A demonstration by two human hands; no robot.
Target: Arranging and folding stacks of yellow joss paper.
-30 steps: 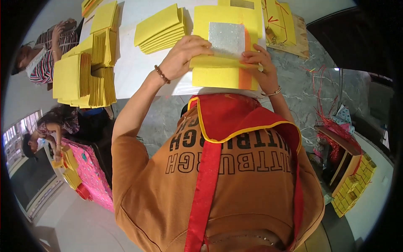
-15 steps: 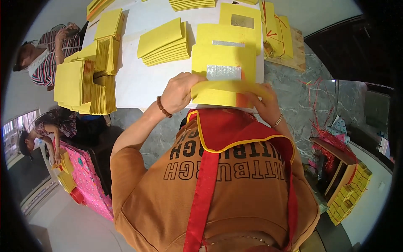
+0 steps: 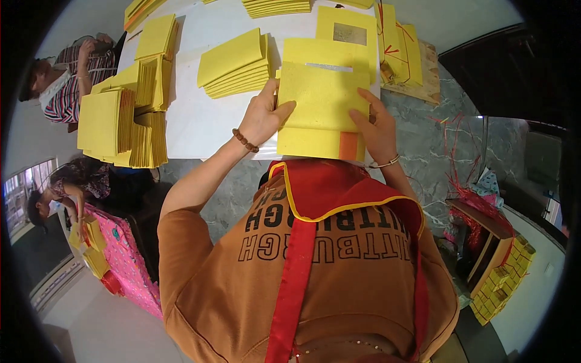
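Note:
Directly before me at the table's near edge lies a yellow paper sheet (image 3: 321, 100), its upper part folded over. Below the fold shows a strip with an orange patch (image 3: 348, 145). My left hand (image 3: 263, 118) grips the left edge of the sheet, thumb on top and fingers partly hidden. On the opposite edge my right hand (image 3: 378, 124) holds the paper between thumb and fingers. Just behind lies more yellow paper (image 3: 318, 48) with a sliver of silver showing, and past it a yellow sheet with a silvery square (image 3: 350, 34).
A fanned stack of folded yellow papers (image 3: 236, 63) sits left of centre on the white table (image 3: 187, 115). Piles of yellow papers (image 3: 106, 121) stand along its left side. Red-tied yellow bundles (image 3: 411, 57) rest at the right. Two people (image 3: 85, 78) are on the left, one handling yellow papers.
The upper part of the sheet now lies flat over the silver patch, where before its raised edge was held near me. Both hands have moved to its side edges, the right one farther away.

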